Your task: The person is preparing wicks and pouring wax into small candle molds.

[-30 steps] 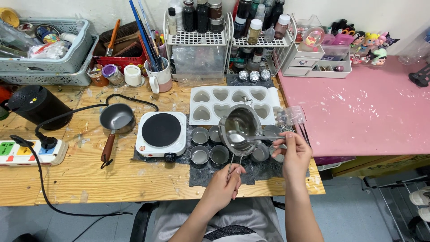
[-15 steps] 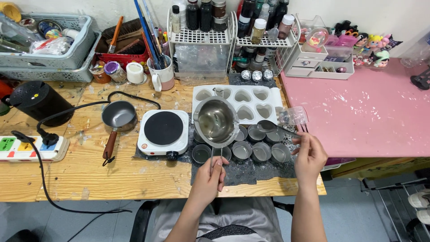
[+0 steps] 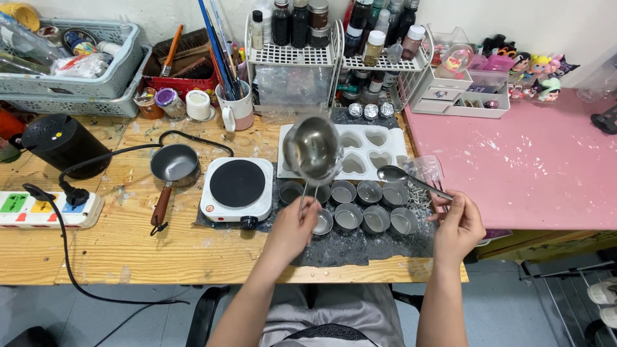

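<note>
Change over the last second: we lifted the steel pouring pot (image 3: 313, 149) off the tins and swung it up and left. It was low over the right end of the tin cluster with the spoon (image 3: 411, 180) inside it. Now it hangs tilted above the left end of the white heart mould (image 3: 379, 153), just right of the hot plate (image 3: 235, 186). The spoon is out of the pot and off to the right, bowl hovering above the rightmost tins. So pot and spoon are separated, and the tins are uncovered.

Hands:
- left hand (image 3: 292, 226) clenched on the pot's thin wire handle, holding the pot in the air
- right hand (image 3: 457, 226) pinching the spoon's handle end

Counts (what we can see):
- small round tins (image 3: 362, 205) on the dark mat (image 3: 366, 247): nine, five in the back row and four in front, one partly behind the left hand
- heart cavities in the mould: five clear, the rest hidden by the pot
- one hot plate, one small saucepan (image 3: 173, 168) with a wooden handle left of it
- one power strip (image 3: 45, 211), one black cylinder (image 3: 62, 146) at the table's (image 3: 116, 250) left edge
- three small silver lids (image 3: 369, 110) in front of the wire racks (image 3: 334, 54)
- two grey baskets (image 3: 71, 77), stacked, top left

We can't tell whether the tins hold anything.
</note>
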